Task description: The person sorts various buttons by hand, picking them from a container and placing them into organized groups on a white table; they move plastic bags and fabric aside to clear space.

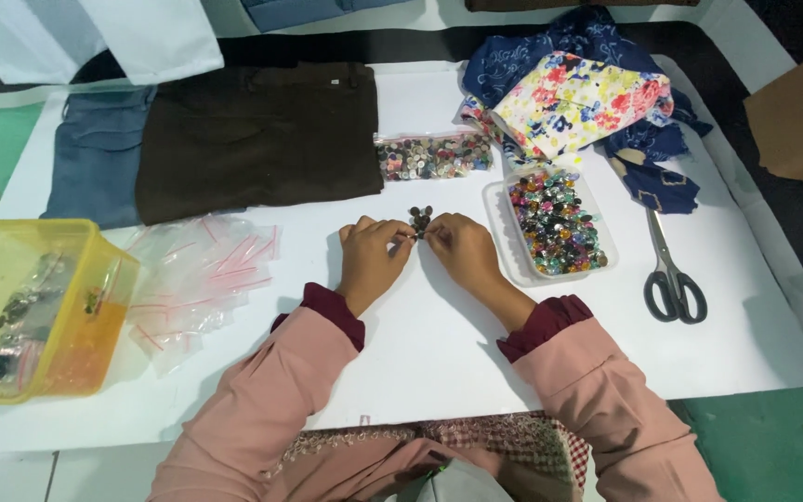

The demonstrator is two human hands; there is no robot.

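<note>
I see the bench [439,363] covered by a white sheet, and on its far left side a folded dark brown garment [257,135] lying flat, with a folded blue garment [95,158] touching its left edge. At the far right sits a heap of floral and navy cloth scraps [587,93]. On the near left stands a yellow plastic tub [95,246] holding dark buttons, and just to its right lies a loose spread of small clear bags with red seal strips [199,274]. Right of the centre I see a clear tray of many-coloured buttons [555,221], and just beyond it, to the left, a sealed clear bag of mixed buttons [431,155]. A pair of black-handled scissors [669,270] lies closed on the right, near the tray but apart from it.

My left hand [372,258] and right hand [462,251] meet at the centre of the sheet, fingertips nearly touching. Each grip is pinched at the near edge of a small pile of dark buttons [420,221], which lies on the sheet just far of the fingertips, between the sealed bag and my hands; whether a button sits between the fingers I cannot tell
</note>
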